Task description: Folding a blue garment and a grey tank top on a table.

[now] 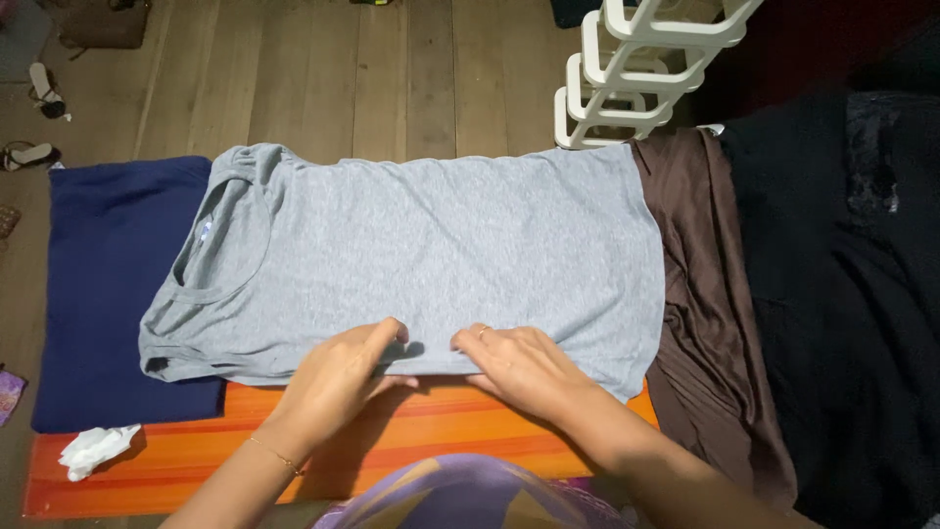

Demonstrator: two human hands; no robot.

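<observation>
A grey t-shirt [431, 245] lies flat and sideways, neckline to the left, hem to the right. It rests on an orange striped mat [441, 431] and partly over a navy cloth [108, 284]. My left hand [338, 377] pinches the shirt's near edge at the middle, thumb under the fabric. My right hand [519, 367] presses flat on the same edge just to the right, fingers pointing left, a ring on one finger. The two hands are a few centimetres apart.
A brown garment [700, 294] and a black garment [842, 294] lie to the right. A white plastic rack [636, 69] stands behind on the wooden floor [343, 78]. A crumpled white tissue [96, 449] sits on the mat's left end. Sandals [39, 93] lie far left.
</observation>
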